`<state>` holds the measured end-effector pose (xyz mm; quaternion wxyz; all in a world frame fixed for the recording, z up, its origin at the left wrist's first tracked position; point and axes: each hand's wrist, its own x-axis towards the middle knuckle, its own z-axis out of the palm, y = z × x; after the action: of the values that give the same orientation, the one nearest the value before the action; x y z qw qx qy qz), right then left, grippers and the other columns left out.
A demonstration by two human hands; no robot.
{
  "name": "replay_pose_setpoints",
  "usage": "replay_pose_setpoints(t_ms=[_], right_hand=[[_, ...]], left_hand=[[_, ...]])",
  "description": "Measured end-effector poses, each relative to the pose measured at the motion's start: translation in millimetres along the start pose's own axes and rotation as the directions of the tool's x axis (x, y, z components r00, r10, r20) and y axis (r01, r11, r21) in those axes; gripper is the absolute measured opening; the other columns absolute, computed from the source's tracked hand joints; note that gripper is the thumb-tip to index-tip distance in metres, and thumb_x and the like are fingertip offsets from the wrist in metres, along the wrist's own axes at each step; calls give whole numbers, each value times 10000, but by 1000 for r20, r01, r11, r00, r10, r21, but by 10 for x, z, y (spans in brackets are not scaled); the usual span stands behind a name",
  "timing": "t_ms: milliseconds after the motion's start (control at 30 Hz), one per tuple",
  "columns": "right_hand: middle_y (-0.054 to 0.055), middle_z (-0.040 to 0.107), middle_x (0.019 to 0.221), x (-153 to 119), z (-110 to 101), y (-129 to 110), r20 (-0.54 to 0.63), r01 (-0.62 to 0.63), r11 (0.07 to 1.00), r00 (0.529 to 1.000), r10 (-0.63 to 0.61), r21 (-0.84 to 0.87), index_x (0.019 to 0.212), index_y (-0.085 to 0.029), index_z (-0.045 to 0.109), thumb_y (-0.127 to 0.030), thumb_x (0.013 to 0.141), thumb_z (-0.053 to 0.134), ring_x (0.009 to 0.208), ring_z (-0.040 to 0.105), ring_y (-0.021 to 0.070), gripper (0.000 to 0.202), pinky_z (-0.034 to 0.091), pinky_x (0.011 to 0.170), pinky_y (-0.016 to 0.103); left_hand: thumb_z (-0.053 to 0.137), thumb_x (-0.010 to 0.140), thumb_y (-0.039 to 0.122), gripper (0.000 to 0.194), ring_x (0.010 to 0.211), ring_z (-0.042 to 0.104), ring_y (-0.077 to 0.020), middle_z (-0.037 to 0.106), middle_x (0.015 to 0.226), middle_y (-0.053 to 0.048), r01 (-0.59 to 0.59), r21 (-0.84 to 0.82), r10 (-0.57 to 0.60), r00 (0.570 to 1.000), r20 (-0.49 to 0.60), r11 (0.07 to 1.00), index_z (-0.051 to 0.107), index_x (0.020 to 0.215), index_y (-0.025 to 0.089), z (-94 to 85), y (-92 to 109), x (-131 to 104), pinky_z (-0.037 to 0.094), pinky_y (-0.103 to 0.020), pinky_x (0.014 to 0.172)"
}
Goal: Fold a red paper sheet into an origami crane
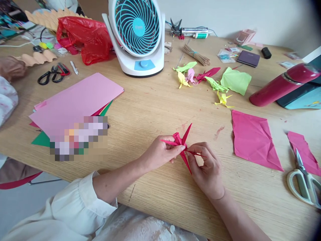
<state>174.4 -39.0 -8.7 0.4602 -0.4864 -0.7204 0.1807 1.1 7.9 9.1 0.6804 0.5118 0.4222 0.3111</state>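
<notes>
Near the front edge of the table, a dark pink folded paper crane is held between my two hands, its thin points sticking out in several directions. My left hand pinches the crane's body, thumb on top. With thumb and fingertips, my right hand grips one narrow point on the crane's right side. To the right lies a creased dark pink paper sheet. Beyond it, a smaller torn-edged pink strip lies partly under white-handled scissors.
A fan stands at the back. Folded paper cranes and a crumpled green paper lie behind my hands. A pink bottle lies tilted at right. Stacked coloured paper is at left, near another person's sleeve.
</notes>
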Motion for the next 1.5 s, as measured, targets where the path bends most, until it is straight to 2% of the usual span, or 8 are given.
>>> replay_pose_setpoints(t_ms=[233,367,567,733,833,1000,1200,1500], right_hand=[[25,615,864,-40,44,2,3,-199,961,979,202,191,919,-226,614,-191,937,618,789,597,163,39,497,704,308],[13,634,787,-25,101,-28,30,-382,810,910,413,444,879,-216,631,-311,913,675,699,600,142,110,503,609,256],[12,659,737,15,142,11,117,-495,620,829,547,608,792,-205,634,-410,843,746,645,600,133,239,533,604,255],[-8,627,753,12,157,62,168,-512,504,799,578,696,805,-218,596,-387,794,794,674,608,129,260,548,651,264],[-8,616,792,18,152,75,196,-518,460,789,582,721,850,-229,583,-387,782,804,706,618,139,280,556,667,279],[-2,616,821,19,131,104,241,-545,450,784,571,708,907,-228,591,-388,809,781,726,620,141,267,549,701,287],[-2,594,800,15,126,88,258,-556,445,781,568,702,895,-225,592,-410,815,771,699,573,139,270,514,690,280],[1,621,821,32,137,-15,255,-540,397,775,578,742,904,-237,590,-397,813,778,728,596,151,263,512,698,285]], left_hand=[[688,837,408,277,522,495,-69,575,645,29,-49,8,49,998,-28,999,679,859,132,30,5,-1,459,-163,447],[668,854,400,270,529,508,-69,632,714,3,-32,86,36,998,-47,996,697,900,136,18,-21,-2,451,-168,461],[638,859,303,161,528,510,-76,560,628,37,-66,235,75,997,-30,970,646,798,155,1,-37,12,420,-172,495],[684,835,259,187,594,478,-61,542,655,49,-139,291,151,988,-19,947,582,718,154,15,-56,20,383,-157,555],[714,836,346,234,608,504,-74,562,662,37,-97,279,104,995,-10,955,612,752,152,3,-60,19,397,-163,548],[610,900,515,380,587,547,-102,569,657,11,4,114,-11,998,63,993,678,881,141,-36,-29,17,489,-192,512],[646,875,525,398,599,548,-89,583,676,6,6,11,-7,999,47,1000,682,879,129,-33,-27,21,497,-166,502],[687,850,429,319,571,531,-82,563,642,16,76,51,-80,993,84,996,737,955,132,-42,-21,29,473,-157,468]])
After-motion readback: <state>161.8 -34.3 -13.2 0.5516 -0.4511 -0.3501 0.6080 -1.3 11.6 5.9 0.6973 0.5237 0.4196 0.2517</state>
